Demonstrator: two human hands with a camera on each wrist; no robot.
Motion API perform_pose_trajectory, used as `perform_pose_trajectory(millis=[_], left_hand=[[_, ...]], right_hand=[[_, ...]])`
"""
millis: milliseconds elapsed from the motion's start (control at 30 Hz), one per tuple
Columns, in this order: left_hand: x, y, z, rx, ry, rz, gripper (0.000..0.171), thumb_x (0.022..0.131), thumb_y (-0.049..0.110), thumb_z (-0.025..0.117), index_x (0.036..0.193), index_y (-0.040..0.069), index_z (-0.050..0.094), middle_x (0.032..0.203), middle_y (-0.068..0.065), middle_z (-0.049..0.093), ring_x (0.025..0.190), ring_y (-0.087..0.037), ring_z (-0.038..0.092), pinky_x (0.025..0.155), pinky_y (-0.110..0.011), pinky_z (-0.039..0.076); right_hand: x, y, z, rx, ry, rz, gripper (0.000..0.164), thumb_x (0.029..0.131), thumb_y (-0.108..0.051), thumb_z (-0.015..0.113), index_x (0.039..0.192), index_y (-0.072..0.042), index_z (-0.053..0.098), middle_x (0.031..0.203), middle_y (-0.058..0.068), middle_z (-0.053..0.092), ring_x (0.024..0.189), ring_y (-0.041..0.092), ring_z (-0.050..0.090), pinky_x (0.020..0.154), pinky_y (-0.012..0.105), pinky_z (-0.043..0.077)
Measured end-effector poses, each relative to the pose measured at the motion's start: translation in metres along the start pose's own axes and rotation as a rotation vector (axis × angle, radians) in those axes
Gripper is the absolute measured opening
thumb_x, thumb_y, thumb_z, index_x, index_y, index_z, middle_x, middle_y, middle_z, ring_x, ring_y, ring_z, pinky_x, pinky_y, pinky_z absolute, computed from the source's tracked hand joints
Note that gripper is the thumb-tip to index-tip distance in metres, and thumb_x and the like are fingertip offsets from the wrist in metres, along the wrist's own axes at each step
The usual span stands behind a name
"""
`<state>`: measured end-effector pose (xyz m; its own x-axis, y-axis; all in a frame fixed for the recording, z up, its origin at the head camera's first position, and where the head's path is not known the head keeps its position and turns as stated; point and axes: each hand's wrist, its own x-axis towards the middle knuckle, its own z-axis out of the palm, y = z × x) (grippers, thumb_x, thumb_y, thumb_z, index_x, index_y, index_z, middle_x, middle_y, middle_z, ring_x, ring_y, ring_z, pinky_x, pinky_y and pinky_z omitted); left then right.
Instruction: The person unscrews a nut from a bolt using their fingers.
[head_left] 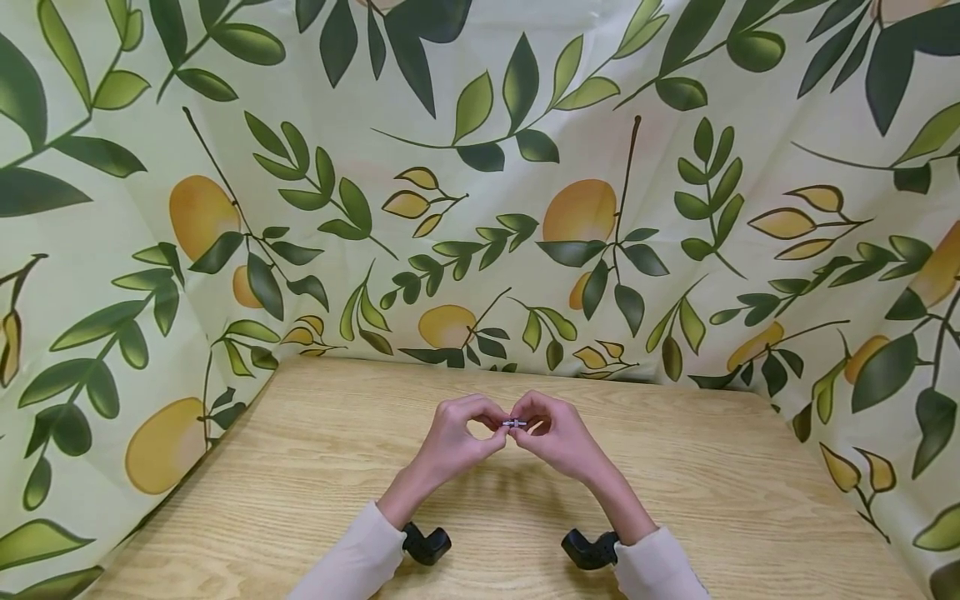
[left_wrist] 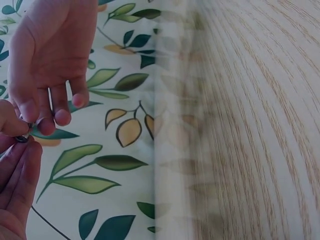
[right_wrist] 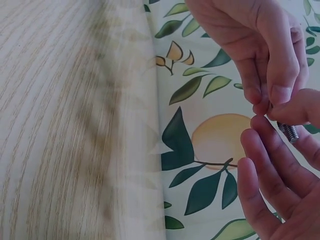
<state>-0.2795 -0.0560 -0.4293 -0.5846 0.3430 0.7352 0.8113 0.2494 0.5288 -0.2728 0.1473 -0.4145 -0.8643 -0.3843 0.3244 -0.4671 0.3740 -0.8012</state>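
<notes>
A small metal bolt (head_left: pixel 514 423) lies sideways between the fingertips of both hands, raised over the wooden table. My left hand (head_left: pixel 459 433) pinches its left end with thumb and fingertips. From the other side my right hand (head_left: pixel 553 435) pinches it as well. In the right wrist view the threaded end of the bolt (right_wrist: pixel 290 133) sticks out past the right thumb, towards the palm, and the left hand (right_wrist: pixel 255 40) reaches in from the top. Fingers hide most of the metal in the left wrist view, where the right hand (left_wrist: pixel 55 55) hangs above the left fingers (left_wrist: pixel 27 175).
A wood-grain table (head_left: pixel 337 417) spreads below the hands. Cloth printed with leaves and oranges (head_left: pixel 480 208) hangs behind it and at both sides. Black wrist devices (head_left: pixel 427 546) sit at both pale sleeves (head_left: pixel 356 554).
</notes>
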Motion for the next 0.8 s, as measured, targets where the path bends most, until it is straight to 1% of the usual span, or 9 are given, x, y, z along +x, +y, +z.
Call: perform_pose_trajectory(millis=[100, 200, 300, 400, 467, 500, 633, 800], left_hand=[[0.0005, 0.0002, -0.0002, -0.002, -0.007, -0.009, 0.014, 0.08, -0.004, 0.076, 0.089, 0.007, 0.078, 0.085, -0.006, 0.078, 0.074, -0.009, 0.073, 0.069, -0.025, 0.063], [0.0004, -0.0003, -0.0004, 0.006, 0.003, -0.011, 0.015, 0.08, -0.004, 0.076, 0.088, 0.009, 0.078, 0.085, -0.003, 0.078, 0.074, -0.008, 0.073, 0.068, -0.026, 0.064], [-0.0003, -0.0013, -0.0011, 0.009, 0.012, -0.012, 0.016, 0.08, -0.004, 0.076, 0.089, 0.01, 0.078, 0.085, -0.002, 0.078, 0.074, -0.008, 0.072, 0.068, -0.027, 0.064], [-0.0007, -0.002, -0.0016, 0.006, 0.009, -0.008, 0.016, 0.081, -0.003, 0.075, 0.09, 0.01, 0.078, 0.085, -0.003, 0.078, 0.074, -0.009, 0.073, 0.071, -0.027, 0.064], [-0.0006, -0.0017, -0.0019, 0.003, 0.005, -0.012, 0.015, 0.081, -0.002, 0.075, 0.09, 0.01, 0.078, 0.086, -0.003, 0.078, 0.075, -0.009, 0.073, 0.072, -0.027, 0.064], [-0.0005, -0.0015, -0.002, 0.002, 0.003, -0.015, 0.015, 0.082, -0.002, 0.075, 0.091, 0.01, 0.078, 0.086, -0.003, 0.078, 0.075, -0.009, 0.073, 0.073, -0.026, 0.064], [-0.0001, -0.0006, -0.0025, -0.004, -0.001, -0.026, 0.015, 0.081, -0.001, 0.076, 0.091, 0.01, 0.078, 0.087, -0.003, 0.078, 0.076, -0.009, 0.073, 0.074, -0.025, 0.063], [0.0001, 0.0001, -0.0024, -0.009, 0.0, -0.017, 0.014, 0.081, -0.002, 0.076, 0.091, 0.009, 0.078, 0.086, -0.005, 0.078, 0.074, -0.008, 0.072, 0.071, -0.027, 0.064]], right_hand=[[0.0001, 0.0, -0.0011, 0.007, -0.006, -0.005, 0.013, 0.09, -0.006, 0.075, 0.101, -0.008, 0.067, 0.097, 0.009, 0.074, 0.086, 0.01, 0.069, 0.071, 0.024, 0.059], [0.0001, 0.0008, -0.0031, 0.012, -0.021, 0.002, 0.016, 0.091, -0.008, 0.075, 0.105, -0.006, 0.067, 0.098, 0.011, 0.073, 0.086, 0.011, 0.069, 0.072, 0.025, 0.059], [0.0004, 0.0022, -0.0053, 0.01, -0.059, 0.012, 0.015, 0.096, -0.013, 0.07, 0.109, -0.005, 0.068, 0.097, 0.013, 0.074, 0.084, 0.013, 0.069, 0.072, 0.028, 0.06], [0.0009, 0.0039, -0.0063, 0.018, -0.109, 0.018, 0.018, 0.101, -0.018, 0.064, 0.108, -0.002, 0.07, 0.094, 0.015, 0.074, 0.083, 0.015, 0.07, 0.072, 0.034, 0.062], [0.0013, 0.0045, -0.0062, 0.026, -0.127, 0.017, 0.02, 0.102, -0.02, 0.062, 0.107, -0.002, 0.071, 0.093, 0.015, 0.075, 0.082, 0.016, 0.07, 0.071, 0.036, 0.063], [0.0013, 0.0045, -0.006, 0.029, -0.126, 0.014, 0.019, 0.102, -0.019, 0.062, 0.106, -0.002, 0.071, 0.093, 0.014, 0.075, 0.082, 0.015, 0.07, 0.071, 0.036, 0.063], [0.001, 0.0032, -0.0043, 0.009, -0.081, 0.002, 0.012, 0.098, -0.019, 0.069, 0.103, -0.008, 0.072, 0.094, 0.009, 0.074, 0.084, 0.012, 0.069, 0.072, 0.029, 0.06], [0.0006, 0.0021, -0.0017, -0.015, -0.036, 0.0, 0.008, 0.094, -0.014, 0.074, 0.1, -0.011, 0.07, 0.097, 0.008, 0.072, 0.086, 0.011, 0.067, 0.071, 0.027, 0.059]])
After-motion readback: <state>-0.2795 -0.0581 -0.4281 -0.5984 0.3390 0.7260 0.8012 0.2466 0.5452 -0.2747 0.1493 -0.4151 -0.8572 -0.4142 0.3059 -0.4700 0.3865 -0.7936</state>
